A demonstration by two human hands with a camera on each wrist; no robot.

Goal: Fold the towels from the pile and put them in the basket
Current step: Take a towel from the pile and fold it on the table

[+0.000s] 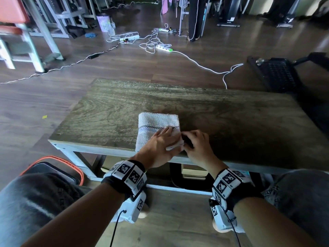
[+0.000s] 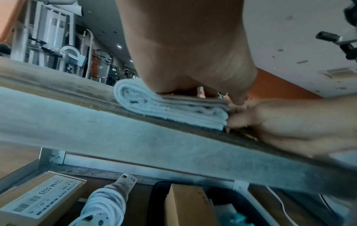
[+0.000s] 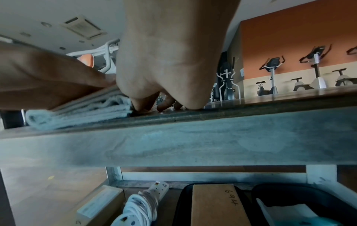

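From the head view, a worn wooden desk stands on a dark plank floor strewn with white cables and power strips; an orange-rimmed basket sits at lower left by the knee. A folded white towel lies near the desk's near edge, its long axis running away from the person, its dark checked stripe crosswise. The left hand lies flat on it, fingers straight. The right hand curls at the towel's right edge.

The left wrist view shows stacked layers, rounded fold leftward.

In the right wrist view, the right fingertips pinch into the layer ends, grip closed on them.
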